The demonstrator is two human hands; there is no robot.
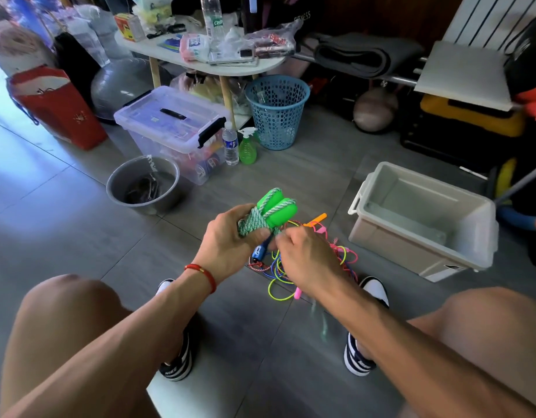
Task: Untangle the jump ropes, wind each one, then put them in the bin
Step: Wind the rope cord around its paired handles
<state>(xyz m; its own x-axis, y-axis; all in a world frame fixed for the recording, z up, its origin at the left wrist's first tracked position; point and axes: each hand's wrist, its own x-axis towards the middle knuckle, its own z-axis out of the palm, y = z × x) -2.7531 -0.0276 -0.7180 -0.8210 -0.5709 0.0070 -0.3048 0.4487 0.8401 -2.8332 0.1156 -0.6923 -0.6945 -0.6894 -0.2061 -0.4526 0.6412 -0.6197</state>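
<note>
1. far left on the floor i see a grey bucket with dark cord in it, well apart from the work; nothing there matters to me now.
2. my left hand is curled round the green rope, wound in a tight bundle with its two green handles sticking up together.
3. my right hand sits just beside it, fingers pinched at the bundle's lower edge, i judge on the rope's tail; the exact hold is hidden behind the knuckles.
4. below both hands the tangle of yellow, blue, pink and red ropes lies on the floor, a blue handle near my left hand.
5. risk: if the tail isn't tucked firmly, the winding could spring loose when i let go.
6. risk: the blue handle sits so close that a strand may be caught in the bundle and drag the tangle along.
7. far right, the grey bin stands open, nothing visible inside; a careless toss could unwind the rope or miss the rim.
</note>
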